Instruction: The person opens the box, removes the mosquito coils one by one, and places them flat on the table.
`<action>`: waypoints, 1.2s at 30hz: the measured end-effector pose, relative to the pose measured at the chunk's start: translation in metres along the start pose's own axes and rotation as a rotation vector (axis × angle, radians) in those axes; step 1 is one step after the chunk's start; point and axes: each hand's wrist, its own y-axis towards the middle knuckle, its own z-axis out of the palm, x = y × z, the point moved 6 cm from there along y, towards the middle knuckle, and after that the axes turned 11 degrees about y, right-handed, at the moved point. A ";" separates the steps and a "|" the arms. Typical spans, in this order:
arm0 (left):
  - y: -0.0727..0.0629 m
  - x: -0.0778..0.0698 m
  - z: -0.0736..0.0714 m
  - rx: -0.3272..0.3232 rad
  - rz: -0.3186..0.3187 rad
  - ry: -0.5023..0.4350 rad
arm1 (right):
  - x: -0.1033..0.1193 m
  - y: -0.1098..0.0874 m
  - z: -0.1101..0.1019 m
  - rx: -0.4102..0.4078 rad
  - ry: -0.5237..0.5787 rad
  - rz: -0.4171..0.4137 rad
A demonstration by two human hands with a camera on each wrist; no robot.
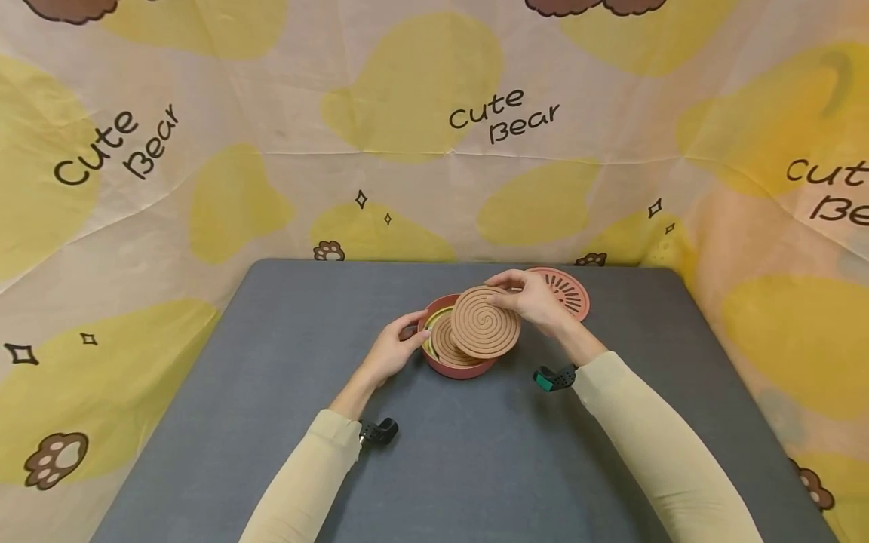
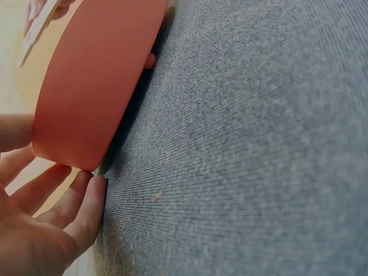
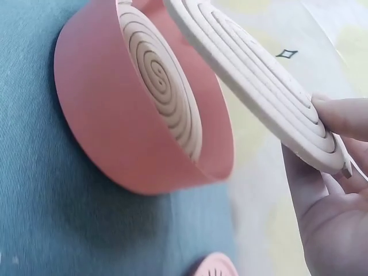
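Observation:
A round reddish-pink mosquito coil box (image 1: 456, 372) stands on the table with its top uncovered. Inside lies a tan spiral mosquito coil (image 3: 158, 75), seen also in the head view beside a yellow-green inner edge. My right hand (image 1: 536, 300) pinches another mosquito coil (image 1: 485, 322) by its edge, thumb on the near face and fingers behind. That coil is tilted above the box and covers part of its opening. My left hand (image 1: 395, 348) holds the left side of the box, its thumb and fingers (image 2: 86, 213) spread around the wall.
A pink slotted round lid (image 1: 573, 294) lies on the table behind my right hand, partly hidden by it. The grey cloth-covered table (image 1: 475, 460) reaches back to a patterned curtain (image 1: 407, 90). Dark straps with wrist cameras sit on both wrists.

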 end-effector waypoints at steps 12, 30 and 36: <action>0.001 0.001 0.000 0.010 -0.002 0.000 | -0.004 -0.024 -0.050 -0.083 0.049 0.012; 0.002 0.002 0.000 0.037 0.015 -0.017 | -0.022 -0.073 -0.118 -0.220 -0.007 0.037; 0.001 0.003 -0.001 0.034 0.009 -0.023 | -0.032 -0.086 -0.141 -0.279 -0.034 0.051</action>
